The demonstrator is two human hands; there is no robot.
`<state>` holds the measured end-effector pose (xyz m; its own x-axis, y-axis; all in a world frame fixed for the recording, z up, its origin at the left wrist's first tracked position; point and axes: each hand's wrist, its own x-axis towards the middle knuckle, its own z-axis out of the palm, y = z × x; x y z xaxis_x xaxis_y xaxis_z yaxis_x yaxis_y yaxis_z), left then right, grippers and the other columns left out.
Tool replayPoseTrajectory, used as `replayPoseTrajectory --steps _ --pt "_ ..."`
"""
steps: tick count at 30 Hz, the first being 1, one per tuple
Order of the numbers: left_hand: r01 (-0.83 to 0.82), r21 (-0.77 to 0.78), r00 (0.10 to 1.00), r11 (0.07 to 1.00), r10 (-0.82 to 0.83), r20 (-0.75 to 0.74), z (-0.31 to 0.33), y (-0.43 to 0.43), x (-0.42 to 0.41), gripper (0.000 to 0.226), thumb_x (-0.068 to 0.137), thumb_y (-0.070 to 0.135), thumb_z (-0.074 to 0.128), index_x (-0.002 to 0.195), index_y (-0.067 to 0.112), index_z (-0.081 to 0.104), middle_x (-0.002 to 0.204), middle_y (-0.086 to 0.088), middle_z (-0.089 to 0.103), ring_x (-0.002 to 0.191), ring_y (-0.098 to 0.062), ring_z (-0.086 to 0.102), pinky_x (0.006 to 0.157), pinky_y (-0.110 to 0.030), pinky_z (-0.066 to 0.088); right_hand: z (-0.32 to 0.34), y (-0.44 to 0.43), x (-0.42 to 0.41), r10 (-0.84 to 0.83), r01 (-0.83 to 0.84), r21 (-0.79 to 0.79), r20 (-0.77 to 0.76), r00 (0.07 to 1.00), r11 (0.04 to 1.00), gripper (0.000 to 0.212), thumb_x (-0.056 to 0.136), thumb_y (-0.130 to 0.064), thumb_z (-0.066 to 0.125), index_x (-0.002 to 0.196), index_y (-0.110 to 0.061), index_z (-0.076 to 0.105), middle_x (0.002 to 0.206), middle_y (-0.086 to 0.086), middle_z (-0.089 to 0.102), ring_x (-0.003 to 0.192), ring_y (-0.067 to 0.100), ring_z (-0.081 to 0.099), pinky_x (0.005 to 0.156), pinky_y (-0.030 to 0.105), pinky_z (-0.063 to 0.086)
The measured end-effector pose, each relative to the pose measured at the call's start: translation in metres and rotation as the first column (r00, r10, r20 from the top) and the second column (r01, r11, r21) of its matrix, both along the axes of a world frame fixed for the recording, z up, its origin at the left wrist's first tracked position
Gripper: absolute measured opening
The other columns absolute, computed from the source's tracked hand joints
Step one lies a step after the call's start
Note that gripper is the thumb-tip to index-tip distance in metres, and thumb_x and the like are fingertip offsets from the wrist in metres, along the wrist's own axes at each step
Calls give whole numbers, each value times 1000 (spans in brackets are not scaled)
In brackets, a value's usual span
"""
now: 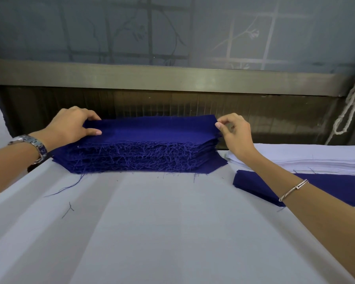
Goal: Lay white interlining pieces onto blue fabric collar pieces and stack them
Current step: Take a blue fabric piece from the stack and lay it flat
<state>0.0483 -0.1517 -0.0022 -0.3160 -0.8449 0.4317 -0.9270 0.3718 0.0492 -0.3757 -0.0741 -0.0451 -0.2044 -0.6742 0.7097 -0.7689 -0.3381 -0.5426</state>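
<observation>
- Blue fabric pieces sit in a thick stack (139, 154) at the far middle of the table (152, 232). Their near edges are frayed, with loose threads sticking out.
- The top piece (152, 128) of that stack is held at both ends.
- The left hand (72, 124) grips the left end of the top piece, with the thumb lying flat on the cloth and the fingers curled over the far edge.
- The right hand (236, 132) pinches the right end of the same piece between thumb and forefinger; its other fingers are loosely curled.
- White interlining pieces lie in a neat pile (316, 158) on the right, just beside the blue stack and behind the right forearm.
- A single blue piece (254, 185) lies flat on the table in front of the white pile, partly covered by the right forearm.
- A metal watch (32, 145) is on the left wrist and a thin bracelet (293, 189) on the right.
- The table is covered with a pale creased cloth, with a few stray blue threads (68, 188) on it.
- Beyond the table runs a metal rail (172, 76) below a frosted window, and a pale rope (353, 107) hangs at the far right.
</observation>
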Motion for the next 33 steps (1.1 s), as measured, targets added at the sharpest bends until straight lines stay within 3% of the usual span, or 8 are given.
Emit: replayPoseTrajectory --steps 4,8,11,15,18,23,25,33 --pt "15 -128 995 992 -2 101 0 0 12 27 86 31 74 108 15 72 103 -8 72 98 -28 61 89 -47 48 -1 1 2 30 -31 13 77 997 999 10 98 -12 63 103 -10 71 101 -1 64 97 14 57 79 21 43" --pt "-59 -202 985 978 90 148 -7 -5 29 30 92 31 67 116 13 70 101 -12 70 97 -32 61 86 -45 43 0 3 2 49 -52 29 117 992 998 11 98 -12 62 105 -10 70 105 4 67 94 13 59 65 2 41" --pt "-88 -259 986 962 121 114 -8 -4 40 26 93 27 66 112 10 71 88 -15 70 87 -36 63 81 -47 45 3 7 2 81 -86 23 156 984 996 10 98 -10 62 104 -8 70 103 7 68 85 8 61 62 3 45" --pt "-112 -312 993 943 116 -5 -2 -2 52 30 94 28 64 113 5 70 84 -22 71 79 -41 66 71 -46 49 9 11 2 91 -100 39 177 980 994 12 98 -10 62 105 -6 71 102 9 71 94 17 65 82 22 53" --pt "-121 -285 988 951 89 -124 6 -2 61 40 93 50 55 110 16 69 83 -16 71 73 -37 66 63 -41 52 17 16 0 110 -118 21 227 968 993 10 98 -9 62 102 -5 70 101 9 71 96 17 64 89 31 51" --pt "-72 -175 895 982 -14 -447 22 -2 72 61 70 85 57 102 34 66 83 -3 72 75 -25 69 76 -48 60 35 30 -16 142 -145 -18 355 924 989 11 99 -11 60 93 -18 65 92 -3 70 84 1 66 75 13 53" --pt "-22 -135 821 991 -59 -568 28 1 71 59 62 87 63 96 40 68 81 0 72 76 -20 70 76 -33 61 42 37 -27 135 -137 -20 378 916 990 8 99 -11 61 94 -17 65 87 -6 69 75 -4 66 67 10 51" --pt "259 44 677 965 -149 -720 36 41 23 29 66 55 73 85 33 77 72 10 76 55 3 66 53 -6 51 65 86 -91 119 -196 165 388 914 967 12 95 -10 67 84 -15 68 59 -7 69 47 1 58 49 11 49"
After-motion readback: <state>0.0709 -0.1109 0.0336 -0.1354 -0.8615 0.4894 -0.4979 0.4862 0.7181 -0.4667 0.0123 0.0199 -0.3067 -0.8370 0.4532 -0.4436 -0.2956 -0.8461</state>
